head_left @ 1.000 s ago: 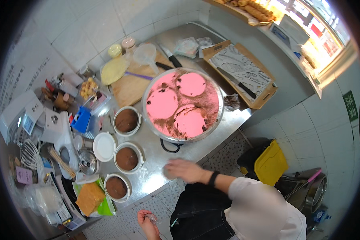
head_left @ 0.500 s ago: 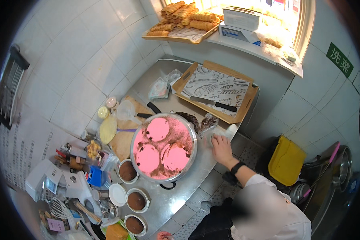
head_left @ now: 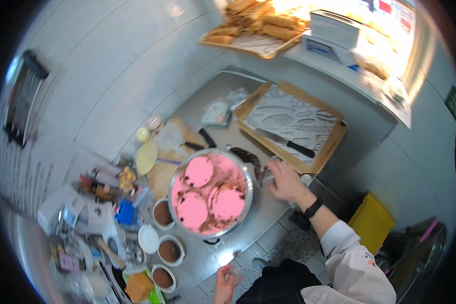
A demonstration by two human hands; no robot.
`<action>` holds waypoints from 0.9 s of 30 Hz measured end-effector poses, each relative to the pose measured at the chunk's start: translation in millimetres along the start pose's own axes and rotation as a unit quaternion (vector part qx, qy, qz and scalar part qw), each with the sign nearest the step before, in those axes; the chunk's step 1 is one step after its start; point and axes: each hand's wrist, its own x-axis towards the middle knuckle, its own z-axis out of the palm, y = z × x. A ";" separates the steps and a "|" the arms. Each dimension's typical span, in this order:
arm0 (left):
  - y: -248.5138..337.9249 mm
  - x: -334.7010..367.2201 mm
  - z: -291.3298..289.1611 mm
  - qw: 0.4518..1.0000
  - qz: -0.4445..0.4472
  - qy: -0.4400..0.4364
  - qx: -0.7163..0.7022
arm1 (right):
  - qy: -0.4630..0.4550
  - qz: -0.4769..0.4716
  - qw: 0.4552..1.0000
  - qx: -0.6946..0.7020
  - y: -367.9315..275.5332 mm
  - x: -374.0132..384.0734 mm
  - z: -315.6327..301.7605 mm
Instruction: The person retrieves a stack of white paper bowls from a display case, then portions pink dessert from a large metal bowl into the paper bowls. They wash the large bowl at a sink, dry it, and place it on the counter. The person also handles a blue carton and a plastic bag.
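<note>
In the head view, the right hand [head_left: 288, 182] is now brought to the right of the round metal pan [head_left: 250, 192], at the centre right of the frame; 1 second ago it was held over the front edge of the tabletop [head_left: 261, 218], below the pan. By this, the clear crumpled bag [head_left: 263, 175] with dark contents is placed within reach of the fingers, and the work seems to be shifted to that side.

The bag is seen just right of the pan, near the middle of the frame. Its long axis appears to be laid slantwise along the pan's rim, with the dark end pointed to the upper left and the clear end to the lower right, toward the hand.

The right grip is half curled beside the bag's clear end; whether the bag is grasped cannot be told. The left hand [head_left: 225, 285] is held low, at the bottom centre, with fingers bent; whether anything is pinched in its grip cannot be told through the blur.
</note>
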 end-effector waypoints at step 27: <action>25.3 134.6 45.4 0.921 0.344 0.112 0.146 | 0.230 0.429 0.757 0.436 -114.9 -261.7 -111.3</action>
